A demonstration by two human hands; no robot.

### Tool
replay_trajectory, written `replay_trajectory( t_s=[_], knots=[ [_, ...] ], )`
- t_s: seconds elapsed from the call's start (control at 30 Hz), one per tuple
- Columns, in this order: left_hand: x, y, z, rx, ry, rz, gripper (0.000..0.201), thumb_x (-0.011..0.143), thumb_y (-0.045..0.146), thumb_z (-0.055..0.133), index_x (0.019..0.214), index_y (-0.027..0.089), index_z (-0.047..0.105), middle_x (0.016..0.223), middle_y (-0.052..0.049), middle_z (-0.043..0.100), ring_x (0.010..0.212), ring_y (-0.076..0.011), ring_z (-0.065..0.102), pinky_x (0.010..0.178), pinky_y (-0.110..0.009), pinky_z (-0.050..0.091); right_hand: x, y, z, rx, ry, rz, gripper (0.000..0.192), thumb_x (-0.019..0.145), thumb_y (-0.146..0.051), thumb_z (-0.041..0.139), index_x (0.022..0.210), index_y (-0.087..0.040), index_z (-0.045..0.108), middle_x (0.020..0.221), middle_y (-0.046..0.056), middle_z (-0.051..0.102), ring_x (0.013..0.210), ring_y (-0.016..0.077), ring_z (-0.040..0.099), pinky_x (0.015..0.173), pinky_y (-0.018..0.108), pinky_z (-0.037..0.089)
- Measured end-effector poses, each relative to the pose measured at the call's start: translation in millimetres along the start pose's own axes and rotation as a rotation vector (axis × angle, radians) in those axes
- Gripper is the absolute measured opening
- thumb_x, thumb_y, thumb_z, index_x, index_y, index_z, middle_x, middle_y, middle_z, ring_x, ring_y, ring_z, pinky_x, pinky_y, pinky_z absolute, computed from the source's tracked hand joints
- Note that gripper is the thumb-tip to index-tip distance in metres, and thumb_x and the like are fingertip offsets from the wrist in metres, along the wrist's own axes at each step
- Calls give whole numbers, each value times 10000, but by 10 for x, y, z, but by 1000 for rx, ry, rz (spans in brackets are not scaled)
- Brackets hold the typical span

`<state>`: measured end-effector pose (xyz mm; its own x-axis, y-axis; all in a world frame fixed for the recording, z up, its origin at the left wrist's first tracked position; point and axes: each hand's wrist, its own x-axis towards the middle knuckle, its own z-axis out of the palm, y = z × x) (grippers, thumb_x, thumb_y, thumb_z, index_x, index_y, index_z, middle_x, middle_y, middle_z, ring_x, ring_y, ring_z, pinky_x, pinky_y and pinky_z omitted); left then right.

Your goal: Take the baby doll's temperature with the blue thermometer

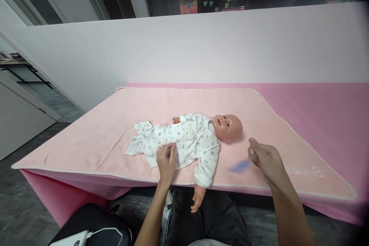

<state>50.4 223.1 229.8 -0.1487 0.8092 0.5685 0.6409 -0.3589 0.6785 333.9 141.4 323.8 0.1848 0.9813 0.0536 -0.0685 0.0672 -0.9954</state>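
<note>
A baby doll [227, 127] lies on its back with its head to the right, dressed in a white printed top [191, 134] and white printed trousers [155, 136]. One doll arm hangs over the near table edge. With curled fingers, my left hand [166, 161] grips the clothing around the doll's waist; the exact fold between the fingers is hidden. My right hand [266, 159] is closed in a pinch above the blanket, to the right of the doll and apart from it. Beside its fingertips is a blue thing [240, 166], smeared by motion, whose kind I cannot make out.
A peach blanket [100, 115] covers much of the pink-clothed table [331, 111]. Behind stands a low white wall [201, 50] below dark glass. At lower left, a white device [70, 239] with a cable rests on a black seat [95, 219].
</note>
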Motion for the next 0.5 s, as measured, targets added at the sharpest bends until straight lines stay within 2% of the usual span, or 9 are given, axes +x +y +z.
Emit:
replay_trajectory(
  t_s=[0.1, 0.17, 0.23, 0.33, 0.4, 0.5],
  knots=[
    [12, -30, 6, 47, 7, -24, 218, 894, 349, 449, 846, 201, 603, 844, -29, 633, 830, -183, 541, 780, -326, 371, -7, 92, -53, -71, 103, 9, 522, 827, -542, 489, 470, -207, 308, 428, -69, 236, 389, 62, 199, 396, 230, 171],
    [46, -43, 8, 121, 29, -15, 218, 897, 339, 446, 858, 203, 612, 856, -32, 647, 835, -194, 537, 786, -341, 353, -7, 225, -99, -196, 216, -10, 519, 819, -567, 478, 480, -201, 338, 442, -59, 263, 405, 71, 236, 411, 231, 190],
    [98, -18, 16, 233, 104, 3, 203, 885, 337, 471, 877, 205, 625, 862, -41, 655, 848, -216, 523, 786, -356, 337, -5, 394, -165, -355, 348, -24, 511, 806, -584, 480, 497, -188, 392, 464, -42, 315, 435, 83, 296, 437, 230, 226],
    [186, 160, 88, 340, 219, 103, 184, 862, 322, 518, 927, 196, 634, 899, -64, 643, 882, -231, 508, 799, -366, 329, 16, 643, -283, -575, 437, 31, 529, 833, -593, 397, 505, -181, 439, 468, -13, 388, 461, 116, 373, 468, 241, 266],
    [239, 367, 205, 304, 171, 249, 175, 861, 293, 522, 957, 197, 632, 933, -68, 633, 908, -217, 513, 822, -359, 335, 47, 765, -347, -724, 470, 57, 536, 857, -565, 349, 502, -180, 461, 463, 4, 426, 476, 135, 406, 483, 247, 268],
    [309, 678, 468, 223, -17, 402, 196, 869, 277, 505, 1021, 216, 614, 995, -58, 620, 952, -202, 513, 845, -343, 344, 106, 878, -396, -891, 484, 85, 517, 882, -510, 316, 535, -179, 511, 494, 30, 492, 505, 151, 429, 502, 251, 255]
  ],
)
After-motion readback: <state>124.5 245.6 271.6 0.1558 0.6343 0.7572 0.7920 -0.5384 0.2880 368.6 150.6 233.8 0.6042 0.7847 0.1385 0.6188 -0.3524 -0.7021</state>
